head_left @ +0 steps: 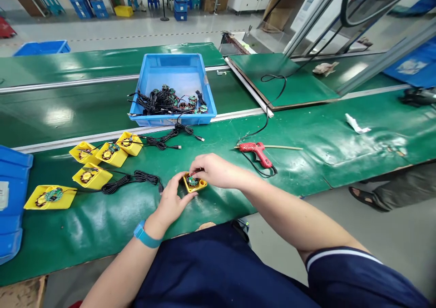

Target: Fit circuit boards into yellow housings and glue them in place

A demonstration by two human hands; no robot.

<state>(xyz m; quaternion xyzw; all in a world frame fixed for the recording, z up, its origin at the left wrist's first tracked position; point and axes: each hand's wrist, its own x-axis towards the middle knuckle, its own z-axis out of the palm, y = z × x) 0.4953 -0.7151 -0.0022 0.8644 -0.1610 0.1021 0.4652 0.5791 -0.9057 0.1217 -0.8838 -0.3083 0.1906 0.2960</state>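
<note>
My left hand (172,203), with a teal wristband (146,234), grips the left edge of a small yellow plastic holder (200,186). My right hand (213,171) pinches a small green circuit board with copper coil (192,181) seated in that holder. Several similar yellow holders (91,177) lie to the left, carrying wound coils and coiled black cables (131,180). A blue plastic bin (172,72) ahead holds tangled black cables and small boards (166,101). A red hot glue gun (257,154) lies right of my hands.
A green bench mat (299,140) runs under everything, with metal rails across it and its front edge near my body. A blue crate (12,199) sits at the far left. A person's sandalled foot (366,199) shows on the floor at right.
</note>
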